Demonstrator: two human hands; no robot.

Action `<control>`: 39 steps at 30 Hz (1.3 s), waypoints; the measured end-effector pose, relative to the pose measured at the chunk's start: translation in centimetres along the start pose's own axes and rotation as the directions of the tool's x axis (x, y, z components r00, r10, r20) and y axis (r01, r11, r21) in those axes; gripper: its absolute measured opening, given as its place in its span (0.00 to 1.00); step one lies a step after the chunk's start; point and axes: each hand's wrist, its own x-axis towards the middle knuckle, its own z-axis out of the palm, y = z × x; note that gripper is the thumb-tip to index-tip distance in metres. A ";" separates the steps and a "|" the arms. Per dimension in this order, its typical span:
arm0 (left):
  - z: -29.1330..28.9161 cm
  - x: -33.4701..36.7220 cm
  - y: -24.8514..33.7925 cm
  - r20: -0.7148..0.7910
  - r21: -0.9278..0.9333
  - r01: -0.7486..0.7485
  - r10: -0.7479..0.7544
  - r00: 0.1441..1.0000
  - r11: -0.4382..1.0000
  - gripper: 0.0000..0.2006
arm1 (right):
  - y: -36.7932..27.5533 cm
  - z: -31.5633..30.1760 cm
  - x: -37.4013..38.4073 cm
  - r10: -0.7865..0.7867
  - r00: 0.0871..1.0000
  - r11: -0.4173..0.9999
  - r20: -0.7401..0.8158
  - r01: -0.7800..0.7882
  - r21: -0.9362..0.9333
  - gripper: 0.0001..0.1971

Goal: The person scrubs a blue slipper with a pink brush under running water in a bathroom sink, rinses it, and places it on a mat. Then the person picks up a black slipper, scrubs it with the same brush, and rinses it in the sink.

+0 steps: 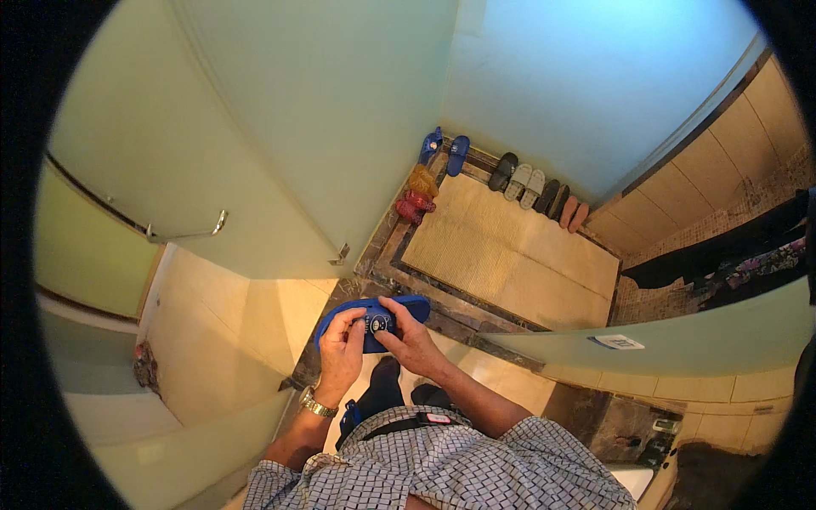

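Observation:
Both my hands hold a blue slide slipper (367,304) in front of my waist, its strap marked with a pale round cartoon face. My left hand (341,357) grips it from the left side, fingers bent over the strap; a metal watch (316,403) is on that wrist. From the right, my right hand (414,342) closes on the slipper, its thumb at the strap's picture and its fingers reaching over the far edge. Parts of the slipper are hidden behind my fingers.
Beyond my hands lies a tan mat (501,246). Black slippers (502,172), grey slippers (524,183) and pink slippers (574,214) line its far edge; red footwear (415,206) stands at its left. A frosted door (289,153) with a metal handle (191,238) is on the left.

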 end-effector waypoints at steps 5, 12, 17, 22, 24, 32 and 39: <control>0.9 7.6 -1.3 0.070 0.004 -0.032 0.032 0.997 0.999 0.11 | 1.3 -2.2 6.3 -0.022 0.991 1.000 -0.135 0.024 0.007 0.29; 1.0 19.3 1.4 0.248 0.142 -0.406 0.364 0.898 0.903 0.13 | -3.9 -5.0 15.1 -0.010 0.916 0.994 -0.400 -0.033 -0.102 0.28; 0.7 24.0 2.8 0.271 0.169 -0.405 0.353 0.896 0.899 0.14 | -3.8 -5.4 19.4 -0.046 0.888 0.998 -0.457 0.016 -0.068 0.27; 1.5 27.8 1.4 0.288 0.273 -0.292 0.211 0.934 0.917 0.15 | -5.0 -6.8 22.7 0.026 0.906 0.979 -0.423 -0.109 -0.173 0.25; 2.7 29.6 1.1 0.279 0.236 -0.280 0.212 0.937 0.931 0.15 | -5.4 -8.4 24.2 0.105 0.924 0.954 -0.367 -0.198 -0.224 0.27; 12.0 39.3 1.1 0.318 0.284 -0.286 0.192 0.928 0.915 0.11 | -0.4 -20.0 31.7 -0.110 0.946 0.918 -0.304 -0.020 -0.396 0.28; 25.7 47.8 3.8 0.523 0.309 -0.393 0.191 0.831 0.866 0.09 | 0.4 -35.3 34.4 0.187 0.941 0.962 -0.281 -0.233 -0.142 0.35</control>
